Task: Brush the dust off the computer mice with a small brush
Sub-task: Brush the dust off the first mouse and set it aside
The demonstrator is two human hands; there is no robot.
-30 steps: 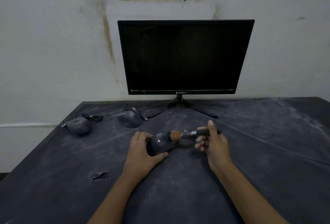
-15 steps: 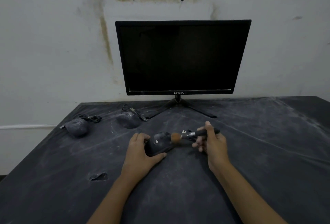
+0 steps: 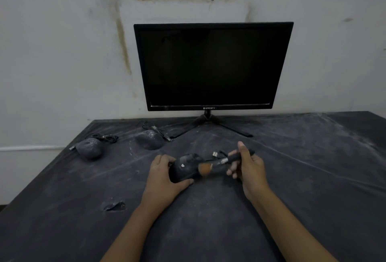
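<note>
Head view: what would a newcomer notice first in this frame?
The big dark monitor stands at the back of the table, against the stained wall. In front of it, the left hand grips a black mouse while the right hand holds a brush, bristles against it. Back left lie a dusty mouse and a second dusty mouse.

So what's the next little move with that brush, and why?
Probably sweep the brush across the mouse in the left hand: bristles touch its right side, the right hand grips the handle, and pale dust shows on its far end.
</note>
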